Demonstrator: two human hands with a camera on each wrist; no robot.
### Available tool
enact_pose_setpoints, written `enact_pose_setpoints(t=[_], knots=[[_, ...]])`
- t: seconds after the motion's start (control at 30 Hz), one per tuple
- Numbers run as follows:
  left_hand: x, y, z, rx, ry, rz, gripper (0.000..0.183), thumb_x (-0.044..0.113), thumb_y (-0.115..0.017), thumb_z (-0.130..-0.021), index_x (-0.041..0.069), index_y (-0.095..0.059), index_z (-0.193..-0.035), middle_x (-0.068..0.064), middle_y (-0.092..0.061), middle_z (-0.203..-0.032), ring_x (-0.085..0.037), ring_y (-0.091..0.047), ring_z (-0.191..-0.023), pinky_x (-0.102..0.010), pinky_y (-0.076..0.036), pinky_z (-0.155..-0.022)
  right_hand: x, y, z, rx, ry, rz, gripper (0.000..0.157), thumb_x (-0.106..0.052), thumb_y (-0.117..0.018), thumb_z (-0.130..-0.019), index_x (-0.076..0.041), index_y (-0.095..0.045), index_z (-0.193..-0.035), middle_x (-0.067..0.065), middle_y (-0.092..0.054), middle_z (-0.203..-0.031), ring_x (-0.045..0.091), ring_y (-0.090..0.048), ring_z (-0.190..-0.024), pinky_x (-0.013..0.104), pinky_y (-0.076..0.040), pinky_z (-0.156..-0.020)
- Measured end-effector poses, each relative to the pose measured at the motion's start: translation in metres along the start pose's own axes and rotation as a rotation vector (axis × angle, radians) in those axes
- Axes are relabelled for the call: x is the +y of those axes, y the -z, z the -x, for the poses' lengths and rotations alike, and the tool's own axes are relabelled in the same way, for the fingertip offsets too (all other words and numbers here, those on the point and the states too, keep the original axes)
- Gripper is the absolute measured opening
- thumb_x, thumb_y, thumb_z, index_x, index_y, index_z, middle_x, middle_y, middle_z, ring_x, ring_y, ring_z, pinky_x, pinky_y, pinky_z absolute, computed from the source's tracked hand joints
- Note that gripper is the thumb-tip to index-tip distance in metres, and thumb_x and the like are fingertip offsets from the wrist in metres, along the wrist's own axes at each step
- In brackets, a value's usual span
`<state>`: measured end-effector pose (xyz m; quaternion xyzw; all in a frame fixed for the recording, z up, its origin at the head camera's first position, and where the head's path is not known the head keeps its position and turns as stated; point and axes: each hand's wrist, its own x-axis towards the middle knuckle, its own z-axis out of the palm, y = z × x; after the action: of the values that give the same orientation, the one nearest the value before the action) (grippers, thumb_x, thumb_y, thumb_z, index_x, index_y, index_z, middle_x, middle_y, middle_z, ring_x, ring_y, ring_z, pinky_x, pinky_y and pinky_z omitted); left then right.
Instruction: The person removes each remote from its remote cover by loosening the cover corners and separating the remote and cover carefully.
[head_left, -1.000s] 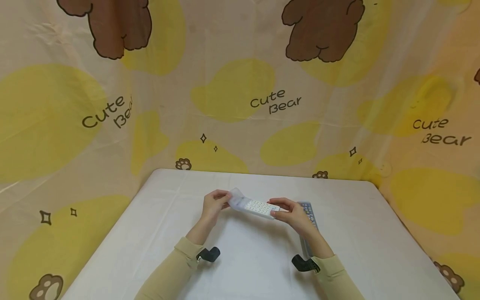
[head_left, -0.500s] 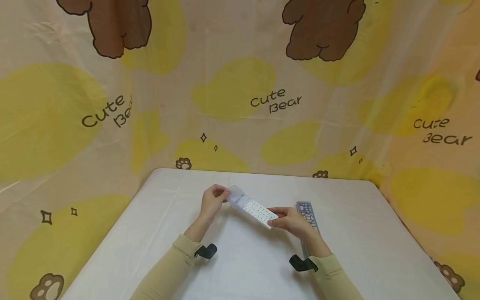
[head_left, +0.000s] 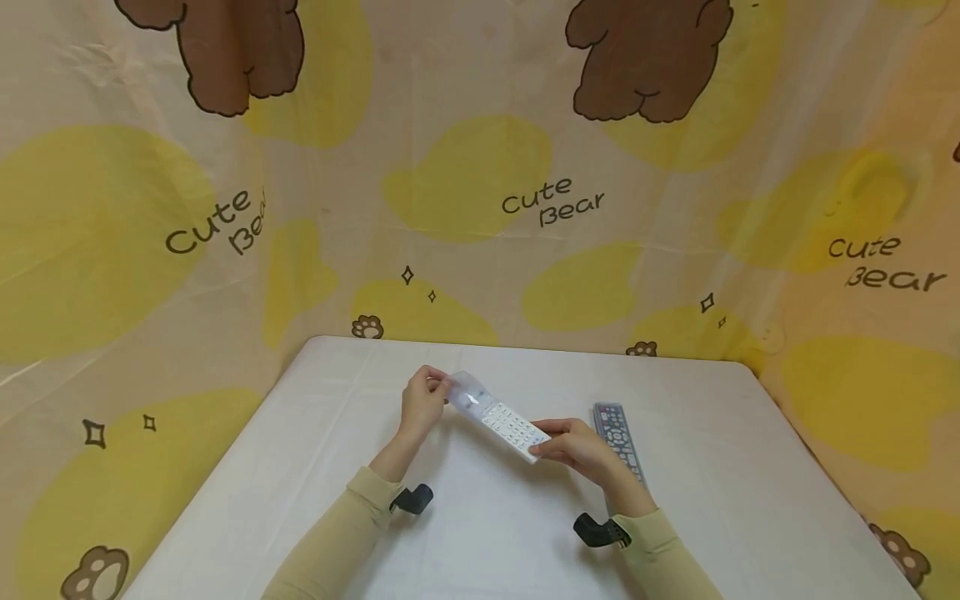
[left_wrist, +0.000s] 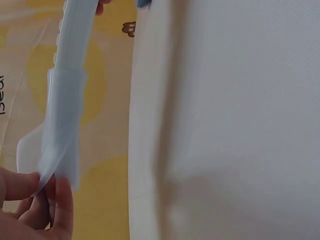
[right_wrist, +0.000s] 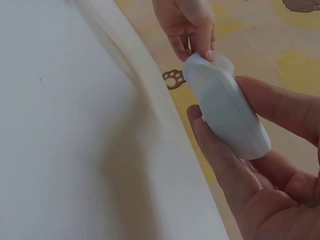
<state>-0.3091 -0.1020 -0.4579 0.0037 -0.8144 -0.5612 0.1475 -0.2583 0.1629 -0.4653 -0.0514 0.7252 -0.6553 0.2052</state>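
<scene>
A white remote control (head_left: 516, 431) is held above the table, slanting down to the right in the head view. A translucent soft sleeve (head_left: 471, 396) covers its far-left end. The left hand (head_left: 424, 403) pinches the sleeve's end between thumb and fingers, and the left wrist view shows a loose flap of the sleeve (left_wrist: 31, 150) there. My right hand (head_left: 581, 450) grips the remote's bare, lower-right end, thumb on one edge and fingers on the other. In the right wrist view the remote's smooth end (right_wrist: 235, 120) lies between thumb and fingers.
On the white table (head_left: 480, 533), a grey remote control (head_left: 618, 437) lies to the right, partly hidden behind the right hand and wrist. A patterned curtain (head_left: 465, 183) hangs behind and at both sides. Black wrist cameras (head_left: 414, 499) sit on both sleeves.
The white remote has tilted, its right end lowered with the right hand. The left hand has moved slightly left and up, still pinching the sleeve; more of the grey remote shows.
</scene>
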Motion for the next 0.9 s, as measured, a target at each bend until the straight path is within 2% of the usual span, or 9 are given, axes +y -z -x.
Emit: enact_pose_setpoints(t=[0.2,0.37,0.57,0.9], knots=[[-0.002,0.002,-0.001,-0.030,0.004,0.032,0.009,0.004,-0.057,-0.091,-0.003,-0.057,-0.097,-0.022,-0.071,-0.092,-0.022,-0.067,-0.069,-0.037,-0.059,-0.065,-0.002,-0.001,0.003,0.015,-0.005,-0.017,0.056,-0.002,-0.072,-0.075,0.009,-0.053,-0.127,0.012,-0.065,-0.112,0.016,-0.064,-0.093,0.026,-0.056,-0.080],[-0.002,0.005,-0.001,-0.053,0.056,0.146,0.010,0.001,-0.057,-0.090,-0.005,-0.057,-0.098,-0.025,-0.069,-0.092,-0.019,-0.067,-0.068,-0.044,-0.058,-0.069,-0.003,-0.003,0.006,0.031,0.001,-0.014,0.056,0.000,-0.073,-0.074,0.010,-0.054,-0.126,0.013,-0.066,-0.112,0.016,-0.064,-0.092,0.026,-0.056,-0.080],[-0.002,0.007,-0.005,-0.061,0.095,0.245,0.011,-0.003,-0.057,-0.088,-0.009,-0.058,-0.097,-0.026,-0.068,-0.091,-0.012,-0.062,-0.065,-0.032,-0.059,-0.061,-0.003,-0.007,0.007,0.051,0.009,-0.010,0.055,-0.001,-0.073,-0.074,0.009,-0.055,-0.125,0.013,-0.066,-0.111,0.016,-0.064,-0.092,0.026,-0.056,-0.079],[-0.002,0.009,-0.011,-0.059,0.160,0.285,0.012,-0.003,-0.060,-0.087,-0.009,-0.060,-0.097,-0.019,-0.069,-0.084,-0.009,-0.061,-0.062,-0.022,-0.055,-0.056,-0.002,-0.008,0.008,0.053,0.008,-0.019,0.054,-0.001,-0.072,-0.075,0.008,-0.055,-0.125,0.014,-0.065,-0.113,0.016,-0.064,-0.093,0.027,-0.056,-0.080]])
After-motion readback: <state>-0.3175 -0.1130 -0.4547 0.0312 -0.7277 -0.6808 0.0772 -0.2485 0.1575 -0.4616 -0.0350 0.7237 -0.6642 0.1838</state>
